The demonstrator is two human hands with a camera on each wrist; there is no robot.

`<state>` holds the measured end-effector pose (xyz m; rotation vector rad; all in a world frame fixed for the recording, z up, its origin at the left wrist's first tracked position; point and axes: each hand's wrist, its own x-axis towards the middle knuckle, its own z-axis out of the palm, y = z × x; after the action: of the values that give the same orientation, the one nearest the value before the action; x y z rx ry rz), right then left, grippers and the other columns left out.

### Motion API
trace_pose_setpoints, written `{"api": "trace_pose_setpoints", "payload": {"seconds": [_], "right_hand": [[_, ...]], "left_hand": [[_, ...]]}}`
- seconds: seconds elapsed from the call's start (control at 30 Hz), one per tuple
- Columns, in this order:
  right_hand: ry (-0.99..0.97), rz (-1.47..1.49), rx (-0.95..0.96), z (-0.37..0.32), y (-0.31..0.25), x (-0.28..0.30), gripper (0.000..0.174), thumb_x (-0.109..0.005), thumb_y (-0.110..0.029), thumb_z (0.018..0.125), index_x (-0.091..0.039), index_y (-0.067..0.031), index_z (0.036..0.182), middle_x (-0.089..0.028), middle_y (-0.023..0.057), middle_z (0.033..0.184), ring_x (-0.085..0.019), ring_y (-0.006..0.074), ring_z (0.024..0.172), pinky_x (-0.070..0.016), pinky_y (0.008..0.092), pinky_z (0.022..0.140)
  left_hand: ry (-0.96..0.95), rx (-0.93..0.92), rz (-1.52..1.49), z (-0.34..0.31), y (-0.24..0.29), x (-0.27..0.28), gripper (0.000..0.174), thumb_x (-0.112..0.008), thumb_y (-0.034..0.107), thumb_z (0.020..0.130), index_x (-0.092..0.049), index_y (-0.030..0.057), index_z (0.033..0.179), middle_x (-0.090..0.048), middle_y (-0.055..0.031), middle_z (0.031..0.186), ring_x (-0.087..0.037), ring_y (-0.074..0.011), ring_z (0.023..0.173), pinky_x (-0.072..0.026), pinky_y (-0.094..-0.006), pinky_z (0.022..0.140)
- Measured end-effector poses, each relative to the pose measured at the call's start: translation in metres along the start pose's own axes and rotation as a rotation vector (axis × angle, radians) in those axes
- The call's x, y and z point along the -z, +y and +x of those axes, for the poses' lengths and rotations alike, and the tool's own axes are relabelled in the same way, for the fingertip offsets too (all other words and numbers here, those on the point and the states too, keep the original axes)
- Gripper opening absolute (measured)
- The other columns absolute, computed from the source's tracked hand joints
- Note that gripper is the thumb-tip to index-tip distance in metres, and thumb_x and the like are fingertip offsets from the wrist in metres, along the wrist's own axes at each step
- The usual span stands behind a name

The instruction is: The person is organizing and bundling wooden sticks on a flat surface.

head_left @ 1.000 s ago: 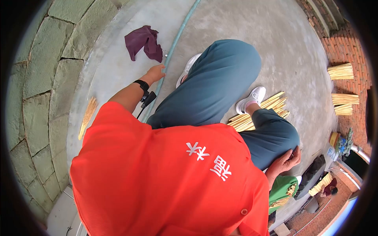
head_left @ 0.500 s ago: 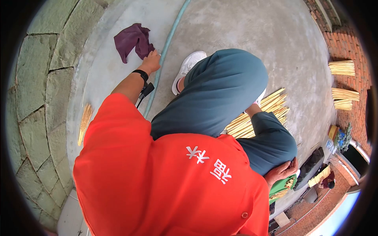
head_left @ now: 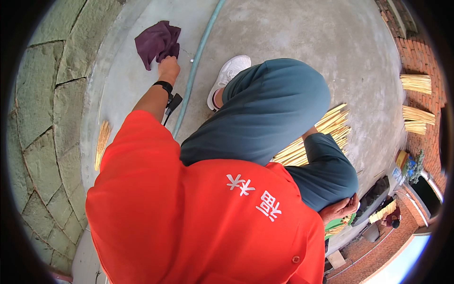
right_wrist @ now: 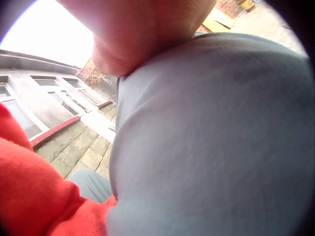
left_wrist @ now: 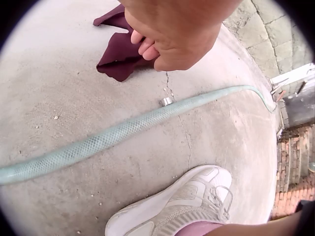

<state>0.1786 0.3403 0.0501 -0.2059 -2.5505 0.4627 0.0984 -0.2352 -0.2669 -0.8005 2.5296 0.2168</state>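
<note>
A dark purple cloth (head_left: 155, 40) lies crumpled on the concrete floor at the upper left of the head view. My left hand (head_left: 169, 69) reaches down to its near edge and grips it with curled fingers. In the left wrist view the fingertips (left_wrist: 147, 50) fold in against the cloth (left_wrist: 119, 60), and the back of the hand hides part of it. On the bent right knee (head_left: 326, 177) rests my right hand (head_left: 340, 208), fingers loosely bent and holding nothing. The right wrist view has that hand (right_wrist: 142, 32) lying against the trouser leg (right_wrist: 211, 137).
A pale green hose (head_left: 195, 66) runs along the floor between the cloth and a white shoe (head_left: 230, 75). Straw-coloured stalks (head_left: 331, 128) lie beyond the legs. A small straw brush (head_left: 102, 144) is by the stone wall (head_left: 40, 113). More bundles (head_left: 416, 83) stand by the brick wall.
My left hand has moved from beside the hose across to the cloth and taken hold of its edge, and the cloth is more bunched. The right hand stays at the knee.
</note>
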Motion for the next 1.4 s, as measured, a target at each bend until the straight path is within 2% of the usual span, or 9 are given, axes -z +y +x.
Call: {"api": "trace_pose_setpoints", "payload": {"seconds": [0.17, 0.23, 0.47, 0.73, 0.77, 0.83, 0.97, 1.03, 1.4], "right_hand": [[0.001, -0.089, -0.009, 0.001, -0.006, 0.001, 0.03, -0.039, -0.017, 0.089, -0.045, 0.0002, 0.113, -0.045, 0.0139, 0.108, -0.045, 0.023, 0.096, -0.0356, 0.0334, 0.086], [0.012, -0.049, -0.029, -0.002, -0.003, 0.001, 0.031, -0.038, -0.018, 0.089, -0.045, 0.0003, 0.113, -0.045, 0.0139, 0.108, -0.044, 0.0231, 0.096, -0.0349, 0.0333, 0.086], [0.021, -0.012, -0.118, -0.003, -0.014, 0.001, 0.032, -0.037, -0.019, 0.089, -0.045, 0.001, 0.112, -0.045, 0.0141, 0.108, -0.044, 0.023, 0.096, -0.0342, 0.0334, 0.086], [0.015, -0.075, -0.068, -0.001, -0.007, 0.0, 0.032, -0.037, -0.016, 0.087, -0.046, 0.0007, 0.113, -0.045, 0.0134, 0.106, -0.043, 0.0227, 0.096, -0.034, 0.0335, 0.085], [0.012, -0.074, -0.065, 0.001, -0.015, -0.001, 0.032, -0.037, -0.016, 0.087, -0.046, 0.0007, 0.113, -0.045, 0.0134, 0.106, -0.043, 0.0227, 0.096, -0.034, 0.0335, 0.085], [0.022, -0.093, -0.062, 0.004, -0.025, -0.003, 0.031, -0.037, -0.016, 0.087, -0.047, 0.0006, 0.112, -0.045, 0.0136, 0.107, -0.044, 0.0232, 0.097, -0.034, 0.0341, 0.086], [0.018, -0.141, -0.022, 0.004, -0.022, -0.002, 0.031, -0.037, -0.016, 0.087, -0.047, 0.0006, 0.112, -0.045, 0.014, 0.108, -0.044, 0.0241, 0.098, -0.0336, 0.0345, 0.087], [0.018, -0.129, -0.034, 0.005, -0.02, -0.002, 0.031, -0.038, -0.016, 0.088, -0.047, 0.0004, 0.112, -0.045, 0.014, 0.109, -0.043, 0.0241, 0.099, -0.0335, 0.0342, 0.087], [0.022, -0.143, -0.079, 0.002, -0.028, -0.002, 0.031, -0.039, -0.019, 0.089, -0.048, -0.0007, 0.112, -0.046, 0.0134, 0.109, -0.044, 0.0237, 0.099, -0.0337, 0.034, 0.087]], "left_hand": [[0.124, -0.117, -0.274, 0.0, 0.021, -0.003, 0.022, -0.046, 0.019, 0.081, -0.059, 0.0086, 0.094, -0.058, -0.0156, 0.097, -0.055, -0.032, 0.093, -0.0441, -0.039, 0.08], [0.018, 0.064, -0.362, 0.016, 0.032, -0.018, 0.021, -0.048, 0.02, 0.081, -0.059, 0.0067, 0.093, -0.059, -0.0167, 0.097, -0.055, -0.0333, 0.093, -0.0445, -0.042, 0.078], [0.012, 0.047, -0.33, 0.042, 0.026, -0.056, 0.025, -0.054, 0.025, 0.079, -0.058, 0.0041, 0.093, -0.059, -0.0175, 0.096, -0.055, -0.0325, 0.093, -0.0447, -0.0408, 0.078], [0.047, -0.012, -0.432, 0.061, 0.007, -0.088, 0.019, -0.061, 0.022, 0.073, -0.058, 0.0041, 0.077, -0.059, -0.0086, 0.059, -0.057, -0.0214, 0.055, -0.044, -0.0321, 0.056], [0.047, -0.008, -0.432, 0.055, 0.009, -0.079, 0.019, -0.061, 0.022, 0.073, -0.058, 0.0041, 0.077, -0.059, -0.0086, 0.059, -0.057, -0.0214, 0.055, -0.044, -0.0321, 0.056], [-0.117, 0.024, -0.339, 0.032, 0.016, -0.052, 0.031, -0.054, 0.03, 0.078, -0.061, 0.0021, 0.088, -0.061, -0.0185, 0.091, -0.058, -0.033, 0.088, -0.0459, -0.0411, 0.075], [0.06, -0.123, -0.211, -0.02, 0.003, -0.048, 0.032, -0.05, 0.03, 0.08, -0.06, 0.0008, 0.088, -0.061, -0.0191, 0.089, -0.058, -0.0344, 0.086, -0.046, -0.0408, 0.076], [0.035, 0.081, -0.332, -0.04, -0.006, -0.054, 0.031, -0.047, 0.029, 0.081, -0.058, 0.001, 0.089, -0.061, -0.0186, 0.089, -0.058, -0.0339, 0.087, -0.0462, -0.0411, 0.076], [-0.051, 0.179, -0.14, -0.068, -0.058, -0.079, 0.022, -0.043, 0.02, 0.082, -0.059, 0.0088, 0.091, -0.061, -0.0153, 0.093, -0.058, -0.0319, 0.088, -0.047, -0.0425, 0.074]]}}
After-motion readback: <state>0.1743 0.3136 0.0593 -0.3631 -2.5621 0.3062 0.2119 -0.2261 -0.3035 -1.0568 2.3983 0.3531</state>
